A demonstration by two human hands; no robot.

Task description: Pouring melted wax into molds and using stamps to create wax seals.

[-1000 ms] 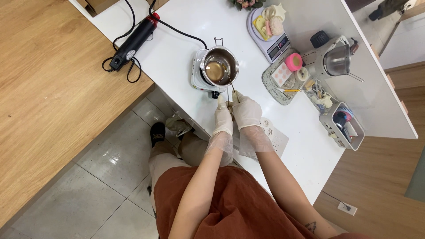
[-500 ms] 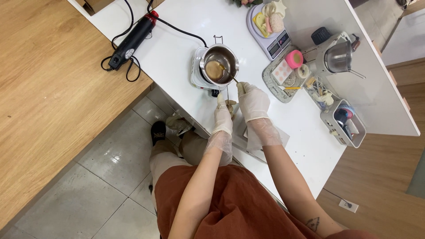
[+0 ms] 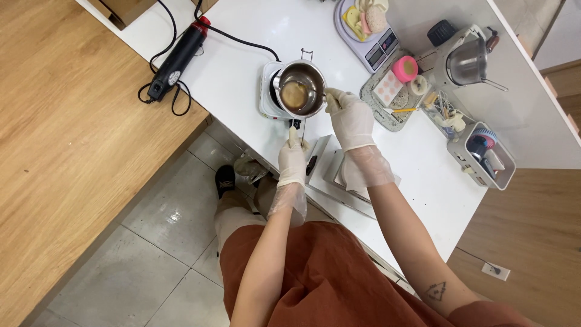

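From the head camera, a small steel pot [image 3: 301,88] sits on a white hotplate [image 3: 270,97] near the table's [image 3: 242,54] front edge. The gloved right hand [image 3: 350,119] touches the pot's rim, grip narrow. Nearer the edge, the left hand [image 3: 293,158] pinches a thin stick [image 3: 302,128], its long axis pointing towards the pot.

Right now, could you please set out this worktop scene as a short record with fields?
surface: white table
left hand: gloved, at the table's near edge below the hot plate, holding a thin stick
right hand: gloved, at the pot's rim
small metal pot: on a white hot plate, brownish liquid inside
left of pot: black heat gun with cord
right of pot: scale, grey tray, second metal pitcher
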